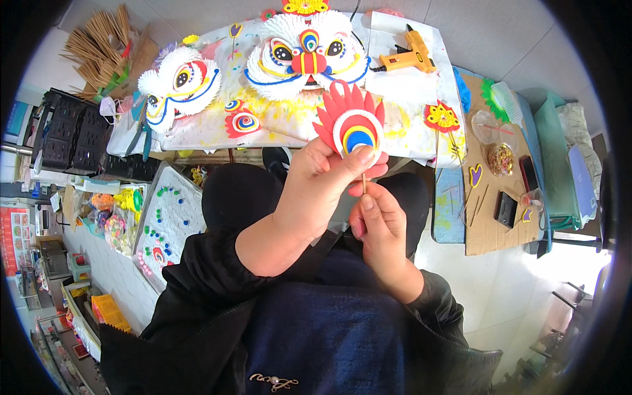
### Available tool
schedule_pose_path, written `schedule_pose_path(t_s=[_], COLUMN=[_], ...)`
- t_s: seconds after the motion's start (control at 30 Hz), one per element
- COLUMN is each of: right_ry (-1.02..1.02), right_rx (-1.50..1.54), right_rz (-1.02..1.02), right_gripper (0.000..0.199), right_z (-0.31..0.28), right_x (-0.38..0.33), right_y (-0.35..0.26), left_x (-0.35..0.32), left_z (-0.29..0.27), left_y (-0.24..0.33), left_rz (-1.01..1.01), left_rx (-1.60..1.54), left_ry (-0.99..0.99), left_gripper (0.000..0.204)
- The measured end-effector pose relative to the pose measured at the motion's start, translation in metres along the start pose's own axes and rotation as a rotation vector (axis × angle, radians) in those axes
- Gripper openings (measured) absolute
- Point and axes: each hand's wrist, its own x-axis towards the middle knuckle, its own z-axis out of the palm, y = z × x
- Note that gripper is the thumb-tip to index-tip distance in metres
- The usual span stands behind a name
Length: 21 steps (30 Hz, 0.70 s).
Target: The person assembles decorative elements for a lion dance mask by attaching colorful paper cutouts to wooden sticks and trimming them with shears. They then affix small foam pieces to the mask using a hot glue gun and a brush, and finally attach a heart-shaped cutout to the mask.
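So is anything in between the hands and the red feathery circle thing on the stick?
No, nothing visible is in the way. The left hand holds the red-fringed disc decoration, thumb on its lower front, and the right hand pinches its thin stick just below.

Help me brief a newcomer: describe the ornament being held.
Find the larger white mask on the table. Just below it in view, the left hand grips the ornament, the right hand its stick. Red petals crown its raised disc; the smaller red piece at left lies on the table.
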Motion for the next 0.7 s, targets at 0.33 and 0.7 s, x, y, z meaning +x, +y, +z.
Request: schedule_pose_path(t_s=[0.33, 0.7], right_ry=[-0.031, 0.017], right_rx=[0.044, 0.125], right_rz=[0.112, -0.004], right_gripper=[0.022, 0.019], right_z=[0.001, 0.003], right_x=[0.004, -0.006], right_y=[-0.005, 0.012], left_x=[0.009, 0.004], left_z=[-0.002, 0.002], left_y=[0.009, 0.003], left_rz=[0.005, 0.003], left_rx=[-0.026, -0.072], left_ry=[-0.057, -0.078], left_gripper=[0.036, 0.023])
